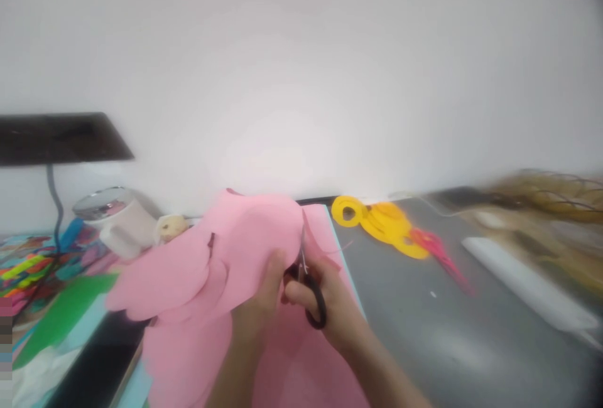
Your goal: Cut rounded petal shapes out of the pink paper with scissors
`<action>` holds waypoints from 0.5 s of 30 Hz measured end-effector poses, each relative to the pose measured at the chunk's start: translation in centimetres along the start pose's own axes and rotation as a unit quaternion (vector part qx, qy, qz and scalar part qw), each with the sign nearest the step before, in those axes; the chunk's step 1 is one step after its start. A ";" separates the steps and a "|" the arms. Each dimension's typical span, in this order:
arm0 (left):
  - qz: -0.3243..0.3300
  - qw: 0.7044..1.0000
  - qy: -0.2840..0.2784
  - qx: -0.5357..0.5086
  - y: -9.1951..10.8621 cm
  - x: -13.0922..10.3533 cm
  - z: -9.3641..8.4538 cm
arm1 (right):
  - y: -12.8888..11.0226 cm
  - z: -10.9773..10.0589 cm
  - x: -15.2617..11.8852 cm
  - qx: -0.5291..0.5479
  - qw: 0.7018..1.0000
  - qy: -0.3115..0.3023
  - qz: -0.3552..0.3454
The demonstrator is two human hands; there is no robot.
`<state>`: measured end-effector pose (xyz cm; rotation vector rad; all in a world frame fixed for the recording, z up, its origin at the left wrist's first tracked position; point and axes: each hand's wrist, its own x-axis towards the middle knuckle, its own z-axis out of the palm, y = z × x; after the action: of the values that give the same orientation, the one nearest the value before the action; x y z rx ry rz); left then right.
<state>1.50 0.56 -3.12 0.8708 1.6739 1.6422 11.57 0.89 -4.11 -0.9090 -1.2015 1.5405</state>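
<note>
In my right hand (325, 295) is a pair of scissors (316, 307) with black handles, my fingers through the loops. Its blades point up and meet the right edge of a pink paper piece (257, 232) with a rounded outline. My left hand (268, 282) pinches this paper at its lower right, just left of the scissors. A narrow pink strip hangs beside the blades on the right. Several rounded pink pieces (160, 276) overlap at the left, and a larger pink sheet (301, 364) lies underneath. Motion blur softens the finger details.
Yellow paper rings (347, 211) and a pink tool (440, 254) lie on the grey table (424, 339). A white power strip (527, 282) is at the right. At the left are a white mug (127, 226), a green sheet (68, 314) and coloured markers (23, 267).
</note>
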 end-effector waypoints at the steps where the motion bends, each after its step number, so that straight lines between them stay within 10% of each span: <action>1: -0.006 1.000 0.011 0.012 0.0 0.0 0.0 | -0.1 0.1 0.0 0.001 1.000 0.000 -0.002; 15: 0.006 0.999 -0.041 0.035 0.7 0.2 -0.3 | -0.3 0.1 -0.2 -0.007 0.998 0.036 0.048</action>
<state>1.17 0.57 -2.45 0.9706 1.6809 1.5425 11.61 0.68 -3.83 -1.0356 -1.1319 1.5634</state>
